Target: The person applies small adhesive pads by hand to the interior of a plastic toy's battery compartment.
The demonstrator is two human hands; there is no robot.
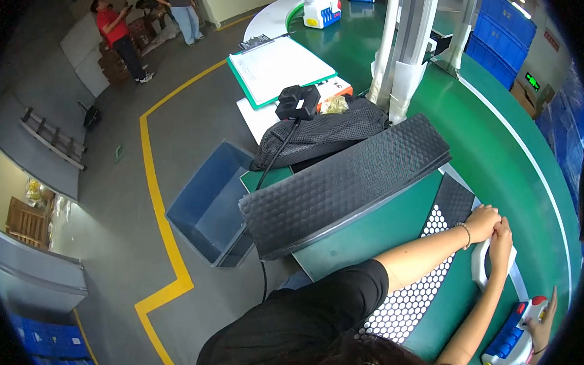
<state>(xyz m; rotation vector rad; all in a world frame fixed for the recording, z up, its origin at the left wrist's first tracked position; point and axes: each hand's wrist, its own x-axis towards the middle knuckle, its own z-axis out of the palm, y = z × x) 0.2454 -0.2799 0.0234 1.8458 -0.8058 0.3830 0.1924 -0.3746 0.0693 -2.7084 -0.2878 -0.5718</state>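
Observation:
My left hand (480, 223), with a bracelet at its wrist, and my right hand (501, 237) meet over the far end of the work surface. Both have their fingers closed and pressed together; whatever is between them is hidden. Beneath my left forearm lies a black textured sheet (454, 201), its nearer part covered with rows of white round dots (397, 310). A white ring-shaped thing (479, 264) lies under my right hand and wrist, partly hidden by them.
Left of my arm sits a stack of black textured sheets (345, 185). Behind it are a black mesh bag (334, 128) and a clipboard (281, 69). A blue-grey bin (201, 207) stands left. Another person's hand (546, 323) touches a white-and-blue device (512, 336) at right.

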